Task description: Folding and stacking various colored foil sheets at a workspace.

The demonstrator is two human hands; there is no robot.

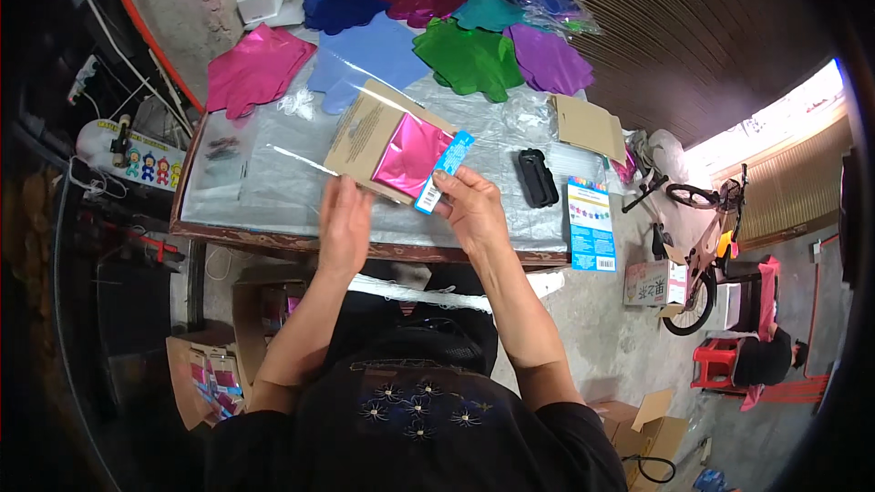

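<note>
My right hand (475,205) pinches the corner of a flat package by its blue label strip (447,169). The package holds a brown cardboard sheet (360,132) and a folded shiny pink foil piece (407,157); clear plastic stretches out past the cardboard's upper left side. My left hand (345,226) has its fingers stretched out against the package's lower left edge, partly blurred. Both hands are over the near edge of the table (273,169), which has a grey plastic cover. To the right lie a black plastic holder (536,178) and a blue-and-white printed card (591,223).
Stacks of foil sheets in pink (255,68), light blue (369,55), green (469,59) and purple (550,59) line the table's far side. White string (296,104) lies beside them. Cardboard sheets (588,128) are at right. An open box of packages (214,378) stands on the floor at left.
</note>
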